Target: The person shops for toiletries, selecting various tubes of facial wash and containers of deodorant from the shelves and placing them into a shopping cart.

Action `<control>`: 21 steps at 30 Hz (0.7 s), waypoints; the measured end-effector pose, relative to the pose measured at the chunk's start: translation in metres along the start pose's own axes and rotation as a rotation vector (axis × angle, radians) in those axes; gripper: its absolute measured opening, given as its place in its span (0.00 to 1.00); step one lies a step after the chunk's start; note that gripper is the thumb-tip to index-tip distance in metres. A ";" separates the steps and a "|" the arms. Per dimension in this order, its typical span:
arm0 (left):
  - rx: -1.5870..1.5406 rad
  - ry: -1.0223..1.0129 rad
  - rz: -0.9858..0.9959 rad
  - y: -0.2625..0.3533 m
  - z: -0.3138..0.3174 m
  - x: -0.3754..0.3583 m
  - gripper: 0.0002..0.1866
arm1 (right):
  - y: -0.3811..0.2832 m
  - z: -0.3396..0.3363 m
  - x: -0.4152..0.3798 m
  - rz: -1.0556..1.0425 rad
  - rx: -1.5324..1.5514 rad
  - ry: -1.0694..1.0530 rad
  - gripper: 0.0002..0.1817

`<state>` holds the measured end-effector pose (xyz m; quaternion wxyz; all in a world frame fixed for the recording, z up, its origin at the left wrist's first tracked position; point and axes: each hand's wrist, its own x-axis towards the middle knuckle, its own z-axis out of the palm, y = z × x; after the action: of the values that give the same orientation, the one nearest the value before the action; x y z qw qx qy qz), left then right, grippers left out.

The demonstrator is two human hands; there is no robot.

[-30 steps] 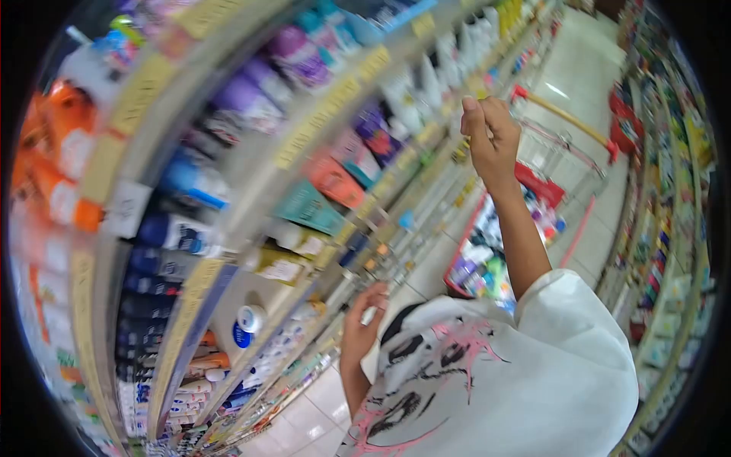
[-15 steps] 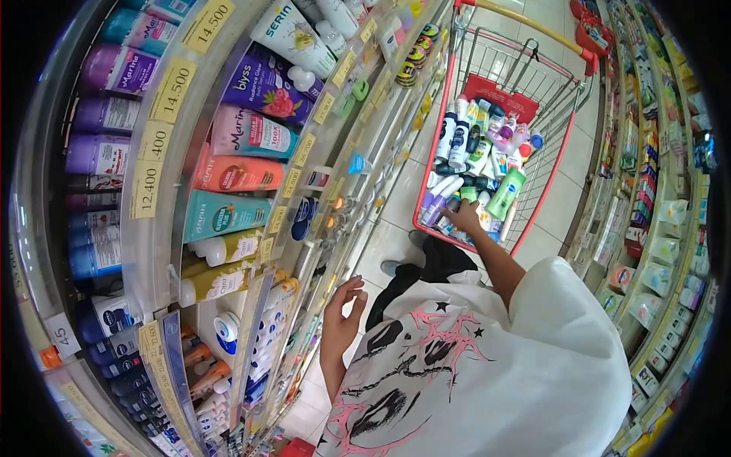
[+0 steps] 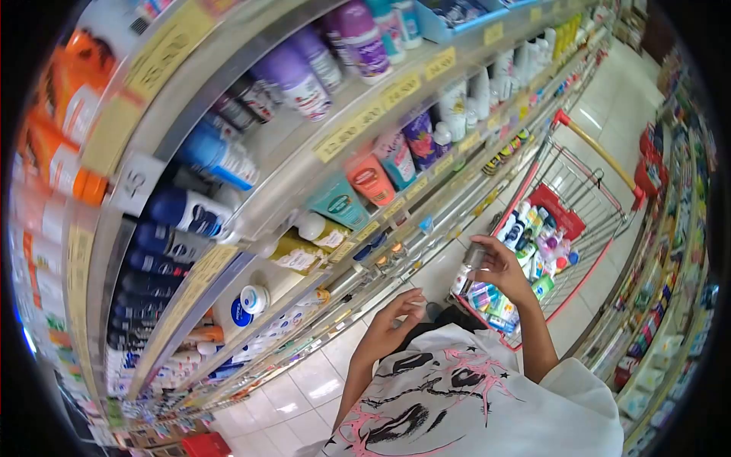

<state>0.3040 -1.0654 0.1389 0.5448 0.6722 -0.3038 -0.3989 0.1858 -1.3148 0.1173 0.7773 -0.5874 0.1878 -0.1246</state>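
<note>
Above the near end of the shopping cart (image 3: 609, 247), my right hand (image 3: 501, 266) grips a small bottle (image 3: 474, 257) with a grey, shiny cap. Its label is too blurred to read. My left hand (image 3: 394, 324) hovers in front of my shirt, fingers loosely bent and apart, holding nothing. Heaped in the wire cart are several bottles and tubes (image 3: 542, 247), with a red panel (image 3: 558, 212) behind them. To the left, the shelf carries dark blue bottles (image 3: 185, 212), purple-capped bottles (image 3: 293, 80) and a teal tube (image 3: 339, 204).
A price rail (image 3: 373, 114) runs along the shelf edge, and a white tag (image 3: 137, 185) reads 45. A white jar with a blue lid (image 3: 247, 305) sits lower down. Another stocked shelf (image 3: 674, 266) lines the right side. A red basket (image 3: 205, 445) stands on the tiled floor (image 3: 312, 373).
My right hand has come up out of the cart with the small bottle in it. The view has turned left, bringing more of the left shelf into sight. My left hand remains free.
</note>
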 end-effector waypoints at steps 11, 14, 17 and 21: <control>-0.357 0.358 0.270 0.089 -0.014 -0.008 0.19 | -0.124 0.132 0.035 -0.444 0.034 -0.404 0.31; -0.268 0.523 0.359 0.106 -0.018 -0.011 0.20 | -0.125 0.143 0.039 -0.374 0.073 -0.440 0.25; -0.178 0.558 0.355 0.103 -0.025 -0.015 0.22 | -0.129 0.157 0.045 -0.398 0.069 -0.439 0.24; -0.058 0.585 0.305 0.103 -0.030 -0.018 0.24 | -0.153 0.166 0.048 -0.432 -0.196 -0.395 0.32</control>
<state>0.3235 -1.0586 0.2455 0.6813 0.6891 -0.2202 -0.1112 0.3057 -1.2338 0.2963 0.6940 -0.6987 -0.0853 -0.1517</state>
